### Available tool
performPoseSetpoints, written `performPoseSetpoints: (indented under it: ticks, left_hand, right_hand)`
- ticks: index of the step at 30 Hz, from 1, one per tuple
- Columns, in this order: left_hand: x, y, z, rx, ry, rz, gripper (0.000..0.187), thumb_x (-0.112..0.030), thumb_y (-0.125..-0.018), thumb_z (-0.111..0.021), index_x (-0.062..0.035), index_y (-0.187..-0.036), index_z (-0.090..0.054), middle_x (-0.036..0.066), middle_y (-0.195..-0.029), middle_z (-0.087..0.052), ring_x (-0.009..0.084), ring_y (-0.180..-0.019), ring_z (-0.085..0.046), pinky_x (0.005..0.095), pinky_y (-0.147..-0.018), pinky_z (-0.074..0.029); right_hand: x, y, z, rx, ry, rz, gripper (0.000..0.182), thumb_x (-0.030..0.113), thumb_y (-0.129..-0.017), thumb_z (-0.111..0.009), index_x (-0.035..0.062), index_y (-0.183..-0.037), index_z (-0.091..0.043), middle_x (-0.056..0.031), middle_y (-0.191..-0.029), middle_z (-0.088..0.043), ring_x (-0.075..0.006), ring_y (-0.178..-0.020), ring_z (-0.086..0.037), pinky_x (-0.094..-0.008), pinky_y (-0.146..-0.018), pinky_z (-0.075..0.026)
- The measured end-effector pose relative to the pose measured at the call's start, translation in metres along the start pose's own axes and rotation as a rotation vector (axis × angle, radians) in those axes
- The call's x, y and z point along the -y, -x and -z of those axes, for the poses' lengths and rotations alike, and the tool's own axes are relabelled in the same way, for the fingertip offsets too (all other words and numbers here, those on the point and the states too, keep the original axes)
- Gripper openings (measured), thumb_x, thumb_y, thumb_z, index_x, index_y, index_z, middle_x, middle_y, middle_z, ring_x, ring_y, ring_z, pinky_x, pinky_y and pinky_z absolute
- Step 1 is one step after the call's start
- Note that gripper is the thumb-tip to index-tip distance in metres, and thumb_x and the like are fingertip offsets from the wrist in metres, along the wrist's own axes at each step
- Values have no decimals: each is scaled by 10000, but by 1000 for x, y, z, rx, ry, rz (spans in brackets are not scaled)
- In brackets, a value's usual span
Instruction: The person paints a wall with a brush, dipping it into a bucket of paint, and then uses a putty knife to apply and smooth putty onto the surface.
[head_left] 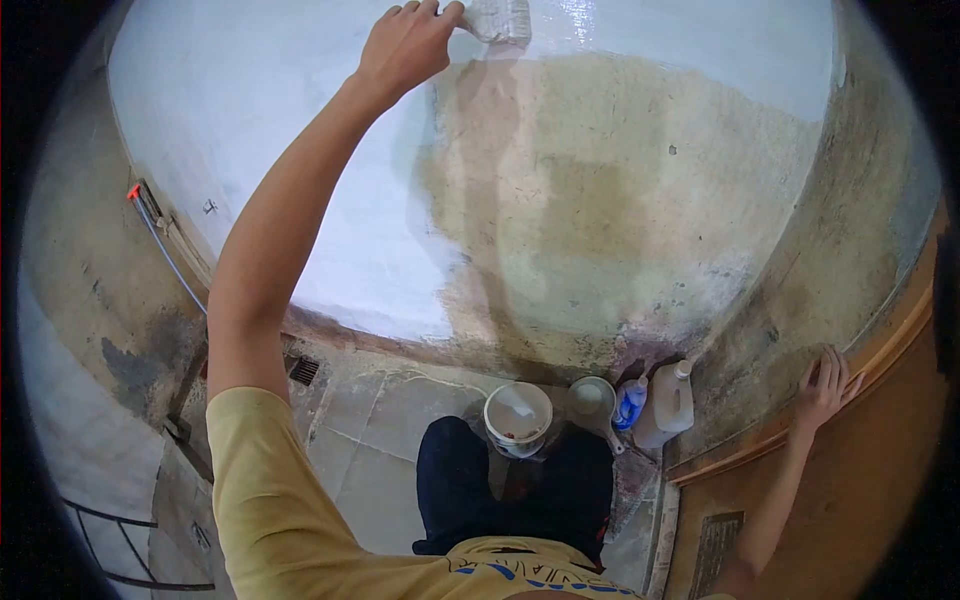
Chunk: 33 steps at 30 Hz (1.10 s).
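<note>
High on the wall, at the top of the view, my left hand [410,45] grips a wide paint brush [500,20] whose bristles lie against the wall. White paint [330,200] covers the wall's left side and upper band, while a rough beige patch [600,200] shows at the centre and right. At the far right my right hand [825,388] rests with fingers spread at the edge of a brown wooden door [840,470], holding nothing. Below, near my knees, stands a white bucket [518,410] with whitish paint inside.
Right of the bucket are a dipper [592,400], a blue bottle [630,403] and a whitish jug [668,405]. A floor drain [303,370] lies left on the tiles [365,415]. An orange-tipped hose [160,240] hangs at the left wall; a dark metal rack [140,525] stands lower left.
</note>
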<state>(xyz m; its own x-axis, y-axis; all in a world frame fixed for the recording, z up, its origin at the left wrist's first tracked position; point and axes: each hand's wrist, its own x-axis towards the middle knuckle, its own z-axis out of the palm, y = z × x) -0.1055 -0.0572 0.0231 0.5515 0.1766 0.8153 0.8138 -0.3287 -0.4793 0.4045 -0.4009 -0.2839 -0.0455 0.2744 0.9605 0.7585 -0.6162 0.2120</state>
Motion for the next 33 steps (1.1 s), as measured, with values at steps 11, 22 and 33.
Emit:
performPoseSetpoints:
  ticks: [11,22,33]
  left_hand:
    - [32,16,-20,-96,16,102,141,-114,-868,-553,-66,-997,-589,119,-899,-642,323,-836,-624,453,-696,-495]
    - [29,72,-67,-114,316,453,198,-193,-851,-577,-1,-847,-625,207,-885,-631,399,-804,-617,495,-714,-500]
    - [-52,111,-100,-280,693,904,274,-191,-807,-593,76,-756,-623,250,-698,-621,416,-678,-607,460,-668,-471]
  right_hand:
    - [-2,2,-5,-19,5,12,217,118,-827,-674,148,-1042,-665,45,-1094,-672,-141,-1075,-603,-448,-1133,-247]
    - [0,-1,0,-7,12,12,177,148,-828,-686,146,-1005,-683,42,-1083,-681,-134,-1076,-606,-446,-1127,-264]
    - [2,-3,2,16,30,26,153,156,-835,-684,150,-988,-687,53,-1063,-683,-135,-1064,-607,-468,-1139,-244]
